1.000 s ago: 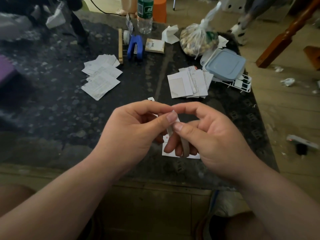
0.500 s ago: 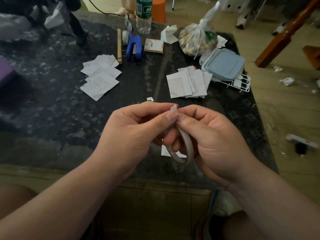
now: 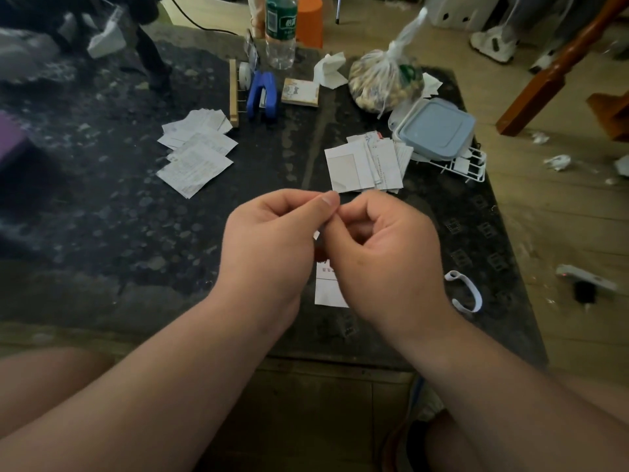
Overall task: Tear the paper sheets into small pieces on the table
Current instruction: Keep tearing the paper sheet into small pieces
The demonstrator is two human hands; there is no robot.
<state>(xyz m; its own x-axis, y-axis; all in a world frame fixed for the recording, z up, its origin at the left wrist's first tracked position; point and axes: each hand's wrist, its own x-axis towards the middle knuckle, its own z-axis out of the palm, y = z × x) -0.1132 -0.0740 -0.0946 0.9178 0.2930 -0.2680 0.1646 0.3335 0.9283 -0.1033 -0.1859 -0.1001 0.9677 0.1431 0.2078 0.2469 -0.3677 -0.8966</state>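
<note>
My left hand (image 3: 272,240) and my right hand (image 3: 384,253) meet fingertip to fingertip above the dark table (image 3: 102,216). Together they pinch a small paper piece (image 3: 317,235), of which only a white sliver shows between them. Under the hands a torn white sheet (image 3: 326,291) with red print lies flat. A curled paper strip (image 3: 465,295) lies loose on the table to the right of my right hand. One stack of printed sheets (image 3: 195,155) sits at the far left, and another stack of sheets (image 3: 366,163) lies just beyond the hands.
At the back stand a water bottle (image 3: 280,32), a blue stapler (image 3: 262,95), a small notepad (image 3: 300,93), a tied plastic bag (image 3: 384,81), and a blue-lidded box (image 3: 435,127) on a white wire rack (image 3: 468,165). Paper scraps dot the wooden floor (image 3: 558,206) on the right.
The curled strip has left my right hand and now lies on the table to the right. Both hands have closed together on a much smaller piece.
</note>
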